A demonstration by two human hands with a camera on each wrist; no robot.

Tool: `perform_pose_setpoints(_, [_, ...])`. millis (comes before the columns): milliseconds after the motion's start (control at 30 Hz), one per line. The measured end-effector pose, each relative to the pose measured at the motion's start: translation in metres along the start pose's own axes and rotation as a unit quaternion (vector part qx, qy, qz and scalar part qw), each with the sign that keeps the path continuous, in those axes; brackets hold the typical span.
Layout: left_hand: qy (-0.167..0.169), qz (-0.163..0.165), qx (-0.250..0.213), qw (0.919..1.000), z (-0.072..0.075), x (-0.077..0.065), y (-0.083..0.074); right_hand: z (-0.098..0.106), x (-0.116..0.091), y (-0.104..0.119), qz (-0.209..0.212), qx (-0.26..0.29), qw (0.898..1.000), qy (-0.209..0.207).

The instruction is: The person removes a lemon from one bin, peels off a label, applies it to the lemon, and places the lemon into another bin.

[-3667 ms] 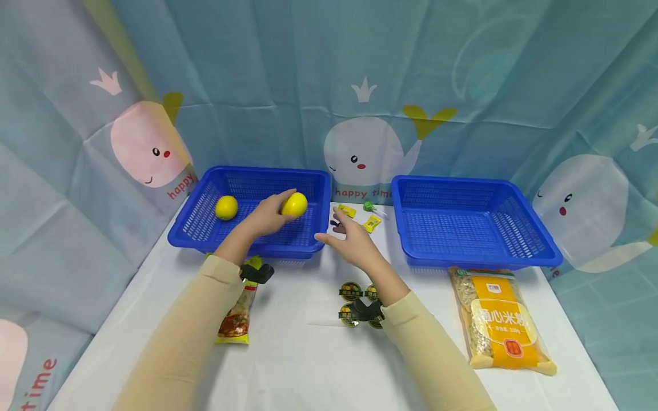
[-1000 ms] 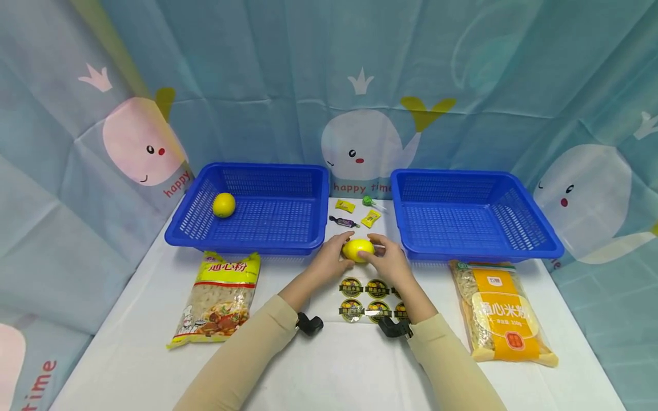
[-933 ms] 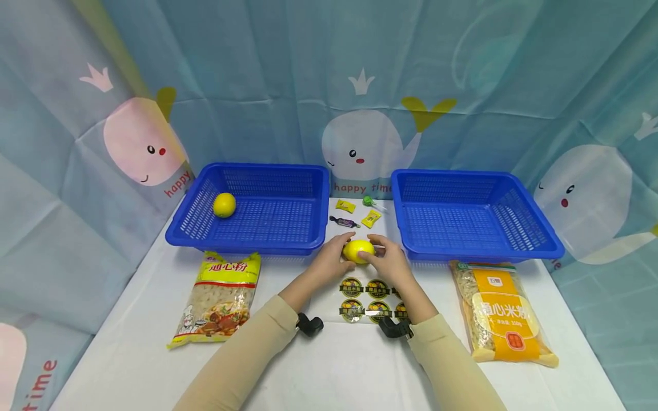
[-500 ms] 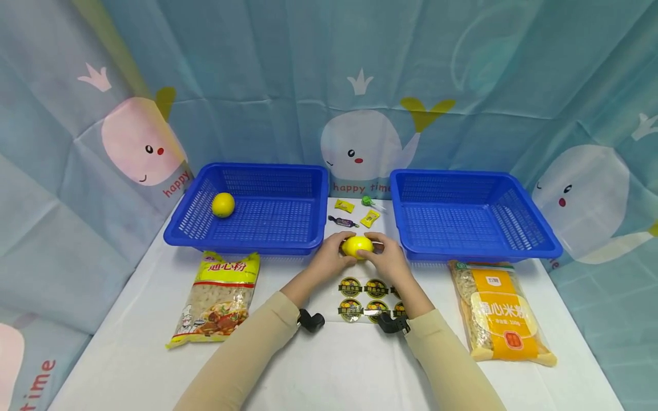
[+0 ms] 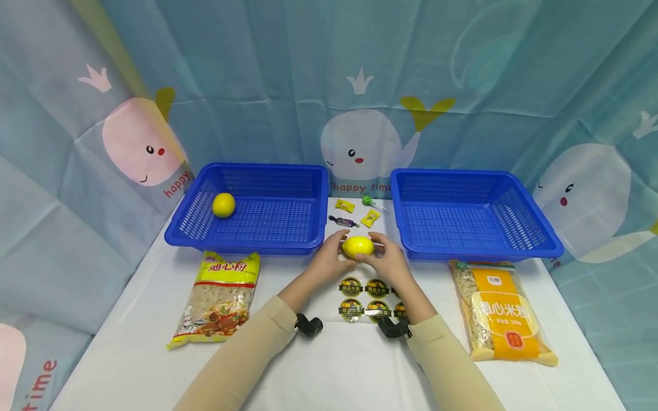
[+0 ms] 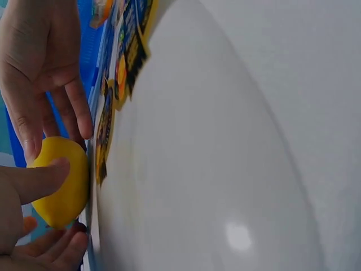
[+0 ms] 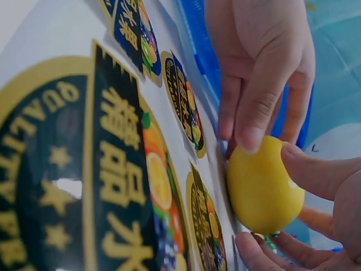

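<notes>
Left hand [image 5: 326, 261] and right hand [image 5: 392, 262] gripped yellow lemon [image 5: 358, 246] from opposite ends, just beyond round stickers [image 5: 377, 288] on the table [image 5: 354, 371]. Steady hold likely called for light, even thumb pressure from both sides.

Hands: two, left hand [image 5: 327, 261] and right hand [image 5: 389, 262]. Sleeves [image 5: 247, 354], two; black wrist mounts [image 5: 310, 326], two. Yellow fruit, two: one held fruit [image 5: 358, 246], one basket fruit [image 5: 223, 205]. Blue baskets, two: left basket [image 5: 272, 222], right basket [image 5: 447, 225]. Food bags, two: yellow-topped bag [image 5: 218, 299], orange-banded bag [image 5: 505, 314]. Sweets, four: two yellow-wrapped candies [image 5: 345, 205], one dark-wrapped candy [image 5: 344, 221], one green lollipop [image 5: 367, 201]. Round stickers [image 5: 351, 287]: six in head view, the right-hand pair partly hidden; any further ones cannot be told. Curtain: three whales [image 5: 361, 142] with faces, three crowns [image 5: 359, 83].
</notes>
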State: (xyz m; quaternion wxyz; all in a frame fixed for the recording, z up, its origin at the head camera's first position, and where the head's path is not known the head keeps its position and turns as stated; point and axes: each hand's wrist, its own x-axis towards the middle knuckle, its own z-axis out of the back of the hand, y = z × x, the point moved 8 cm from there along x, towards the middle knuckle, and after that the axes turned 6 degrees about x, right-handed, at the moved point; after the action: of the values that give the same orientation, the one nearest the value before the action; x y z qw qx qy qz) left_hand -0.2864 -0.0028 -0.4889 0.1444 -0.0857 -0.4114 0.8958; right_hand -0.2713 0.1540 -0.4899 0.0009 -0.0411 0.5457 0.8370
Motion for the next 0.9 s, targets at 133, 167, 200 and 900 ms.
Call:
perform_pose_setpoints(133, [-0.008,0.03,0.03,0.999,0.002,-0.009,0.002,0.002,-0.005,0.001,0.002,-0.01,1.0,-0.007])
perform_pose_setpoints(167, [-0.01,0.034,0.038,0.9986,0.002,-0.012,0.001,0.002,-0.007,0.001,0.004,-0.011,1.0,-0.008])
perform_pose_setpoints(200, [-0.01,0.036,0.044,0.9983,0.002,-0.016,0.001,0.002,-0.01,0.002,0.005,-0.014,1.0,-0.009])
perform_pose_setpoints(900, [-0.032,-0.032,0.139,0.9893,0.012,-0.077,-0.011,-0.003,-0.053,0.002,0.026,-0.217,0.974,0.062])
